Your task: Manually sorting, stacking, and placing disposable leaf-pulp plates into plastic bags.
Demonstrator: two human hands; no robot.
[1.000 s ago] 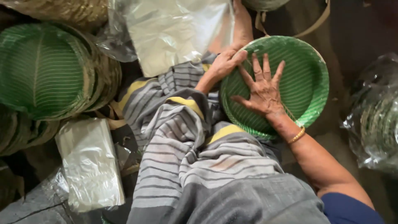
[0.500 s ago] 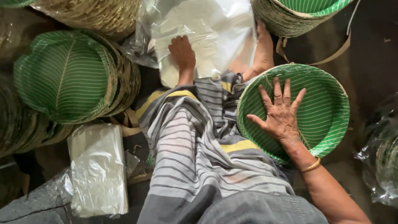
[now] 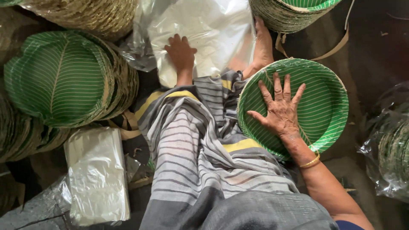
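My right hand (image 3: 279, 108) lies flat, fingers spread, on a round green striped plate (image 3: 324, 106) that rests against my lap at the right. A gold bangle sits on that wrist. My left hand (image 3: 181, 53) reaches forward and rests palm down on a clear plastic bag (image 3: 213, 32) spread in front of my knees. Its fingers are slightly curled on the plastic; a grip is not evident. My grey and yellow striped cloth (image 3: 204, 157) covers my legs in the middle, and a bare foot (image 3: 262, 47) shows beside the bag.
A stack of green leaf-shaped plates (image 3: 64, 79) lies at the left, more stacks at top left (image 3: 93, 15) and top right (image 3: 294, 12). A folded pile of clear bags (image 3: 98, 174) sits lower left. Bagged plates (image 3: 392, 149) stand at the right edge.
My left hand left the green plate's edge and moved forward onto the clear plastic bag. The right hand stays spread on the plate. The view has tilted forward.
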